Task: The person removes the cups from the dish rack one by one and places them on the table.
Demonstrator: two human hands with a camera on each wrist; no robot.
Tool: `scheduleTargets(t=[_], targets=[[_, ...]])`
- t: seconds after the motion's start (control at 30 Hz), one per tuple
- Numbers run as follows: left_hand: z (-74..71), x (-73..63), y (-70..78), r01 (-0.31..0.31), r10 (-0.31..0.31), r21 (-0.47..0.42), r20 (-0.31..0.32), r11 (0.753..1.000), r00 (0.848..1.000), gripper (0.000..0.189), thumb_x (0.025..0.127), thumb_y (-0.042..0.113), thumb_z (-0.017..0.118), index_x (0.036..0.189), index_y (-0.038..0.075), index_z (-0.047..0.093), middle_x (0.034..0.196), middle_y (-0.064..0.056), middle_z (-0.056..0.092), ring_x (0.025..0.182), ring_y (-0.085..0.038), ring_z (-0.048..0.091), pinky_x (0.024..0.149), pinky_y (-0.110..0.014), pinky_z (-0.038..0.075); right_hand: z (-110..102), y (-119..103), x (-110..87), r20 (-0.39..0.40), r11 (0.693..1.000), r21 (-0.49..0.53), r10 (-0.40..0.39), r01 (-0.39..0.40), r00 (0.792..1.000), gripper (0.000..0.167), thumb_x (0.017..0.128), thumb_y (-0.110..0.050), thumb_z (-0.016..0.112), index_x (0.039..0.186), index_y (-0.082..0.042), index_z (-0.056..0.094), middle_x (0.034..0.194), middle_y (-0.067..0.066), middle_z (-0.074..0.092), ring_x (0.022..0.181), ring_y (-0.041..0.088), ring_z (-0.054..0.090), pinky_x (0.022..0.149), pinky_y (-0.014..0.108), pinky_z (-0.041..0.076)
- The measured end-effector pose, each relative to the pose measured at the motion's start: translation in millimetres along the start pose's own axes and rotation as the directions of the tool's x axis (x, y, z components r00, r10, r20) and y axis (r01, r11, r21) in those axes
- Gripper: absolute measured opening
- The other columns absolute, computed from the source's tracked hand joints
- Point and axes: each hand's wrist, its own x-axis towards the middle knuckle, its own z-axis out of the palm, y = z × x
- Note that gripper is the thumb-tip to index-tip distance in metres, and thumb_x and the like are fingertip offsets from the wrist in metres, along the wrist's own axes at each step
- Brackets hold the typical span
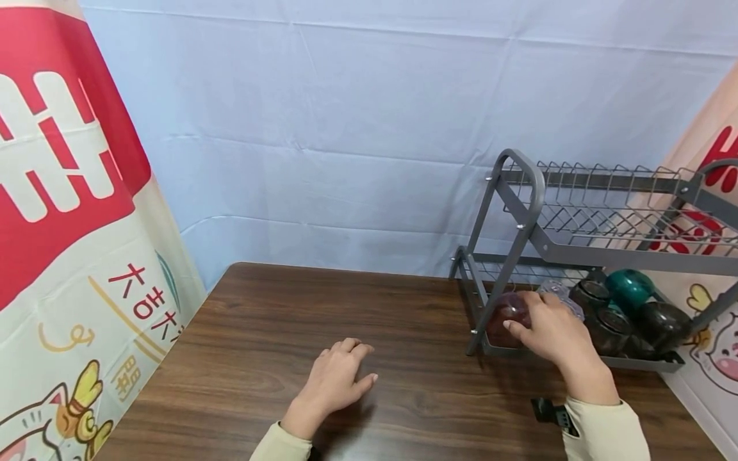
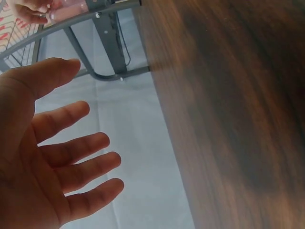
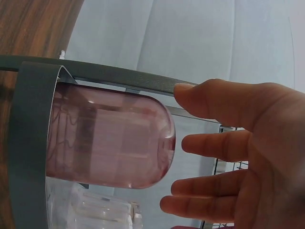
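A see-through pinkish-purple glass (image 1: 507, 320) stands in the left end of the rack's lower tier. In the right wrist view, the rounded end of this glass (image 3: 114, 136) faces my right hand (image 3: 228, 152). The thumb and fingers there are spread, with a visible gap to the glass; in the head view the right hand (image 1: 556, 330) is just over and beside it. A clear ribbed glass (image 1: 559, 296) is next to it, partly behind the hand. My left hand (image 1: 337, 378) hovers over the wooden table (image 1: 323, 307), fingers loosely extended, holding nothing.
A grey two-tier metal dish rack (image 1: 536, 192) stands at the table's right. Its lower tier also bears a teal glass (image 1: 630, 288) and several dark glasses, one dark glass (image 1: 663, 323) at the right end. A pale cloth (image 1: 346, 128) hangs behind.
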Motion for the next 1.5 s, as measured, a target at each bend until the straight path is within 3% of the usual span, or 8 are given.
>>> scheduleTargets(t=[0.47,0.63,1.13,1.5], targets=[[7.8,17.6,8.7,-0.022,0.022,-0.008,0.001,1.000,1.000,0.043,0.082,0.039,0.068,0.117,0.014,0.062,0.114,-0.006,0.057,0.097,-0.023,0.056,0.071,-0.038,0.047,7,1,13.6,-0.007,1.000,0.013,-0.026,0.026,1.000,0.065,0.077,-0.024,0.074,0.125,0.010,0.046,0.123,0.041,0.033,0.108,0.060,0.033,0.078,0.070,0.033],[9.7,21.3,12.2,-0.011,0.011,0.019,0.033,1.000,0.999,0.045,0.082,0.042,0.067,0.118,0.016,0.062,0.116,-0.007,0.056,0.103,-0.026,0.054,0.075,-0.040,0.045,14,2,14.8,-0.001,0.999,0.028,-0.031,0.031,1.000,0.065,0.076,-0.022,0.075,0.126,0.009,0.047,0.127,0.041,0.030,0.111,0.060,0.030,0.078,0.071,0.032],[18.1,37.1,29.8,-0.020,0.012,0.090,0.092,0.996,0.996,0.052,0.081,0.050,0.065,0.122,0.019,0.060,0.125,-0.010,0.050,0.114,-0.029,0.047,0.083,-0.043,0.041,24,6,21.6,-0.032,0.995,0.084,-0.057,0.059,0.998,0.060,0.075,-0.017,0.075,0.123,0.009,0.049,0.125,0.039,0.031,0.111,0.058,0.029,0.079,0.071,0.031],[30.4,44.0,38.8,-0.041,0.025,0.122,0.125,0.992,0.992,0.052,0.080,0.052,0.065,0.121,0.020,0.060,0.123,-0.010,0.051,0.111,-0.027,0.049,0.078,-0.040,0.041,38,15,23.4,-0.076,0.985,0.132,-0.099,0.108,0.992,0.050,0.075,-0.010,0.072,0.117,0.009,0.053,0.121,0.039,0.038,0.109,0.059,0.032,0.081,0.070,0.031]])
